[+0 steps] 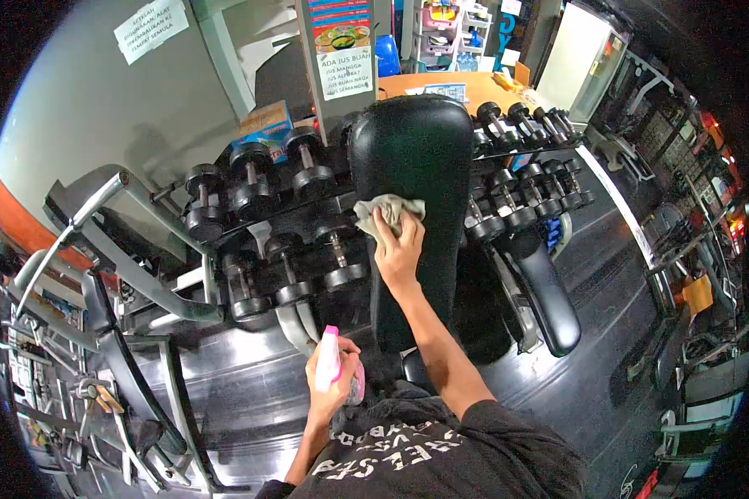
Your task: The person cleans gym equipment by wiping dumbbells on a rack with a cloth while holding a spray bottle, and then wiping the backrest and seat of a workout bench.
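Note:
My right hand [400, 245] presses a crumpled, light grey cloth [389, 213] against the black padded backrest [412, 145] of a weight bench. The cloth lies near the left edge of the pad, about halfway along it, with my fingers spread over it. Lower down and to the left, my left hand [334, 381] is wrapped around a spray bottle [329, 358] with a pink and white head. The bottle is held upright in front of my body, apart from the bench. Part of its body is hidden by my fingers.
Racks of black dumbbells [287, 262] stand behind the bench on the left, and more dumbbells [528, 195] on the right. Another black bench pad [545, 291] slants at the right. A grey-framed machine [154, 241] stands at the left. Beyond the racks is an orange-topped counter [412, 83].

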{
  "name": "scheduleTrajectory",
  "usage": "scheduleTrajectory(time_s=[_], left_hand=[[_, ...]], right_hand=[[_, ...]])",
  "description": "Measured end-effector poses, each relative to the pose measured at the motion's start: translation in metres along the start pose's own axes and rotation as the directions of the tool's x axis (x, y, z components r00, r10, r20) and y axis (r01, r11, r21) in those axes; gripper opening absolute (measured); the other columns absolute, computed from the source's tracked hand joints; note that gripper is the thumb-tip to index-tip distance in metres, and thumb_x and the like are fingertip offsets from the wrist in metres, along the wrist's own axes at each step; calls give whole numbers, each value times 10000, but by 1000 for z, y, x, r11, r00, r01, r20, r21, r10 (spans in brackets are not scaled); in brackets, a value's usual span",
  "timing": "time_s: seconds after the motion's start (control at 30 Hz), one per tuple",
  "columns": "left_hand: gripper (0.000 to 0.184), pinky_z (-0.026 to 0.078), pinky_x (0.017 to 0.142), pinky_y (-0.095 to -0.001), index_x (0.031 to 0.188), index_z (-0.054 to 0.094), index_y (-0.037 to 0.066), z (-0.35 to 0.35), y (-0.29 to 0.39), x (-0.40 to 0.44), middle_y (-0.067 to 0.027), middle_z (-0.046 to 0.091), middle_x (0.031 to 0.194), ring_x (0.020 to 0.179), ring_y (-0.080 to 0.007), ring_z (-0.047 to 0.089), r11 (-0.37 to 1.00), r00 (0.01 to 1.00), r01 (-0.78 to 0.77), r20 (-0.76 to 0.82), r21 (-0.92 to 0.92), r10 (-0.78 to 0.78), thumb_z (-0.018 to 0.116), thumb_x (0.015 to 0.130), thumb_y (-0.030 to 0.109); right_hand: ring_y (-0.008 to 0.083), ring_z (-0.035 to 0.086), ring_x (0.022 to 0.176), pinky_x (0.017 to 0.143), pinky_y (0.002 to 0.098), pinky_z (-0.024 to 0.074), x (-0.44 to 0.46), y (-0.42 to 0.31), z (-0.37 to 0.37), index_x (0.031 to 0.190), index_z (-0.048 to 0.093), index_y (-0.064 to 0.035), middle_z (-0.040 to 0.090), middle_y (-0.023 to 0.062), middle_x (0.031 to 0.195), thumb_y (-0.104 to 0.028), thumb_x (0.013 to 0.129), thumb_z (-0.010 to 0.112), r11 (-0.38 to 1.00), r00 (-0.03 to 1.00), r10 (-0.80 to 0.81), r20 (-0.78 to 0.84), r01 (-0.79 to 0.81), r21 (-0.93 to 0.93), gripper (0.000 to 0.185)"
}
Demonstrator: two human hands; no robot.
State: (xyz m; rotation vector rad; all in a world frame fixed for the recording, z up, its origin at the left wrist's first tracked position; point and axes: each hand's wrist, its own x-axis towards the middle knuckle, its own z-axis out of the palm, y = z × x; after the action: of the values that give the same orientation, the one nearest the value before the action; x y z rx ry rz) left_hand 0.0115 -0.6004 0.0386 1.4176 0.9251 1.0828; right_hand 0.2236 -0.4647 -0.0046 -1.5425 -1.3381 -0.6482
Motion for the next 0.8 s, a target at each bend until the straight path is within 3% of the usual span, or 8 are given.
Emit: scheduleTrajectory(time_s=[0.13, 0.27, 0.3, 0.37, 0.47, 0.53, 0.67, 0.8], left_hand=[[98, 448, 537, -236, 911, 566, -17, -4, 4, -3, -38, 581, 683, 552, -78, 546, 995, 997, 43, -61, -89, -48, 581, 819, -45], [84, 454, 532, -242, 906, 561, -21, -9, 3, -5, -41, 582, 686, 546, -83, 548, 998, 996, 16, -87, -54, -21, 574, 827, -44], [81, 455, 531, -242, 907, 561, -21, -10, 0, -5, -40, 582, 687, 543, -84, 549, 999, 996, 9, -84, -49, -13, 575, 830, -41], [79, 456, 530, -243, 908, 561, -20, -12, -2, -6, -40, 582, 689, 539, -86, 550, 999, 996, -2, -84, -45, -2, 576, 833, -39], [84, 453, 530, -243, 911, 564, -17, -10, -1, -3, -37, 586, 701, 550, -85, 553, 999, 999, -20, -39, -48, 18, 586, 832, -34], [92, 452, 530, -241, 916, 568, -15, -6, -4, -1, -36, 593, 715, 557, -81, 556, 999, 1000, 14, -21, -36, -15, 592, 829, -32], [94, 453, 530, -239, 920, 569, -16, -2, 1, -1, -35, 596, 721, 561, -76, 558, 1000, 1000, 20, 12, 19, -21, 589, 829, -32], [92, 448, 533, -233, 915, 576, -13, -5, 2, -6, -39, 610, 735, 563, -71, 558, 999, 999, 25, -25, -32, -26, 596, 826, -21]], right_hand=[[325, 480, 1022, 893, 424, 437, -61, 12, 11, 1165, 660, -228, 480, 105, 1141, -13, 712, 637, 999, 998, 22, 59, -20, -30, 502], [361, 476, 1025, 876, 431, 454, -163, 22, -6, 1206, 632, -212, 473, 121, 1137, 15, 691, 635, 995, 903, 101, 418, -87, -54, 563], [361, 476, 1025, 876, 431, 454, -179, 21, -13, 1206, 632, -212, 473, 121, 1137, 15, 691, 635, 995, 902, 97, 420, -84, -49, 563], [382, 473, 1013, 883, 451, 439, -190, 18, -26, 1225, 620, -183, 471, 159, 1089, 36, 695, 636, 947, 812, 243, 531, -317, 52, 573], [379, 496, 1022, 898, 436, 446, -155, 25, -32, 1219, 616, -136, 490, 170, 1106, 37, 696, 647, 911, 865, 202, 460, -339, 237, 551], [371, 499, 1053, 931, 424, 423, -77, 10, -36, 1219, 617, -109, 497, 183, 1176, 57, 695, 632, 922, 971, 150, 188, -206, 327, 550], [394, 430, 1130, 967, 466, 389, 3, -2, -28, 1263, 600, -194, 439, 178, 1257, 57, 663, 628, 983, 994, 81, 68, -90, 158, 651], [344, 462, 1071, 942, 430, 421, -30, 13, -3, 1221, 638, -240, 474, 121, 1193, 30, 643, 658, 997, 991, 70, 118, -74, 31, 638]])
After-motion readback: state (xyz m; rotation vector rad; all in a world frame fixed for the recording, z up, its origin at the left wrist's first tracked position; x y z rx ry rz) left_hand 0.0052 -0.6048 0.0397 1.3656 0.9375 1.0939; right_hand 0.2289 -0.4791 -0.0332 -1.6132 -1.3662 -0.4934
